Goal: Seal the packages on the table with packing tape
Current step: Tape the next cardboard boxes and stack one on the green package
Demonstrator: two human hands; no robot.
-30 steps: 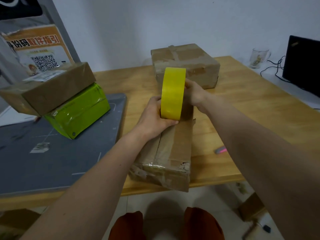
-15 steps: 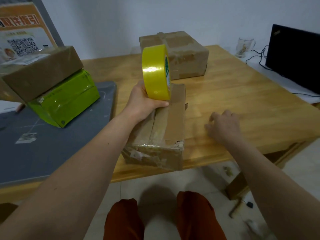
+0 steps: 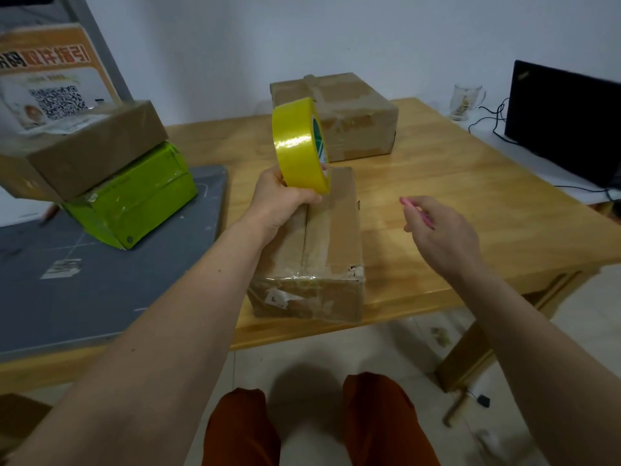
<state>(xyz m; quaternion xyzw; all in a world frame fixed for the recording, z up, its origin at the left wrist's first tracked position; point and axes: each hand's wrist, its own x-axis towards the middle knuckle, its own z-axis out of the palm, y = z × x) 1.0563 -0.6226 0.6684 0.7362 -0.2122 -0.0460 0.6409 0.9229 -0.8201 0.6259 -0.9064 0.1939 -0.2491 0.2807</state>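
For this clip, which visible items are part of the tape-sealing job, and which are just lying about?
Part of the job:
- yellow tape roll, gripped by the left hand
- long cardboard box under it
- pink tool, pinched in the right hand
- square cardboard box
- brown box stacked on green box

Lying about:
- glass mug
- black laptop
- QR-code poster

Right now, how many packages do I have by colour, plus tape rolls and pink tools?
Brown cardboard packages: 3 (near one, far one, one stacked at left)
Green package: 1
Yellow tape roll: 1, held by left hand
Pink tool: 1, held by right hand
Total: 6
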